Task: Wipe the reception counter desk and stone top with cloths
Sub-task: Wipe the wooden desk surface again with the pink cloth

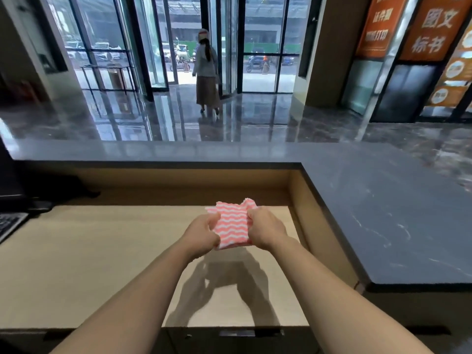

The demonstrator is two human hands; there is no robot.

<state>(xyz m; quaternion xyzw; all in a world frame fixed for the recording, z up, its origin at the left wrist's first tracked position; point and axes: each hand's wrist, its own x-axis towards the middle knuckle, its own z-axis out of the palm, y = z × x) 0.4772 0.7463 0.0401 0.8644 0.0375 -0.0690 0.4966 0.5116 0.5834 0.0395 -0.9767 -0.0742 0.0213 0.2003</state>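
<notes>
- Cloth [233, 226], pink-and-white waves: held above the table [102, 251], centre of frame.
- Left grip [204, 232]: curled on the cloth's left edge.
- Right grip [268, 229]: curled on its right edge.
- Stone top [383, 200]: raised ledge bounding the table's far and right edges.
- Keyboard [10, 224]: left frame edge, well apart from both grips.

Head view, looking forward-down, close over desk [102, 251].
</notes>
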